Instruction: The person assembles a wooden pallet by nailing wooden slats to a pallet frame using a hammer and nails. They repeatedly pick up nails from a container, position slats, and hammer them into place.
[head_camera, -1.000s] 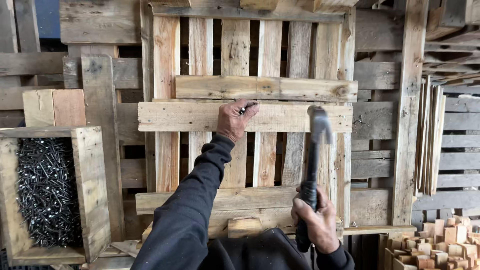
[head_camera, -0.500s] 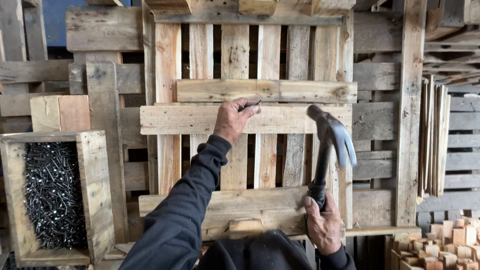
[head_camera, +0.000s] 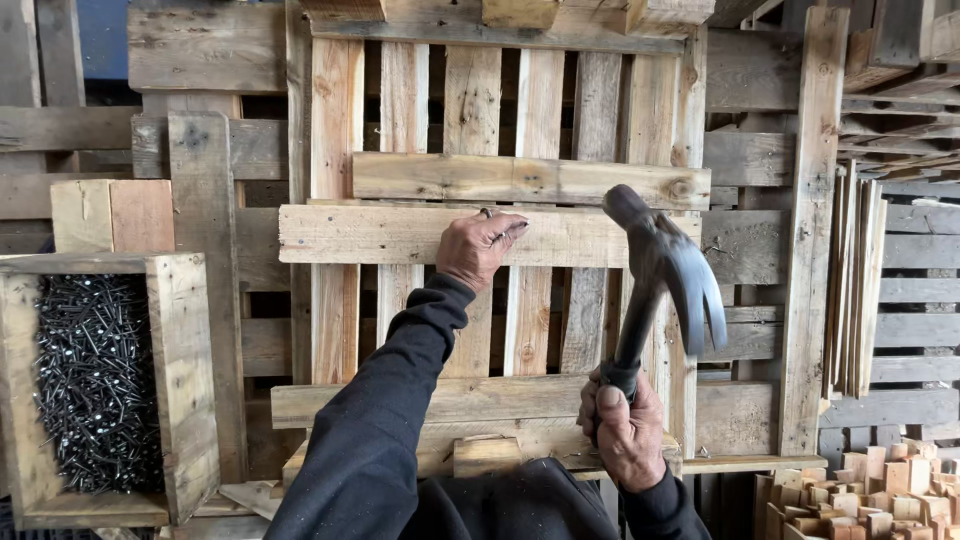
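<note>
In the head view, the left hand (head_camera: 482, 248) rests against a horizontal board (head_camera: 400, 235) of the wooden pallet (head_camera: 500, 120), its fingers pinched together around a small dark nail (head_camera: 487, 213) held at the board's upper edge. The dark sleeve (head_camera: 385, 420) of that arm runs down from the wrist toward the bottom of the frame.

Lower and to the right of it, the right hand (head_camera: 625, 430) is wrapped tight around the handle of a claw hammer (head_camera: 662, 275). The hammer stands raised above this hand, its dark head just right of the left hand's fingertips and apart from the nail, the claw curving down to the right.

Just below the right hand, a short wood block (head_camera: 488, 455) lies on the pallet's lowest board. Well to the left of the left arm stands a wooden box (head_camera: 180, 370) filled with dark nails (head_camera: 95, 380). Far right of the right hand, at the bottom corner, lies a pile of small wood offcuts (head_camera: 860, 495).
</note>
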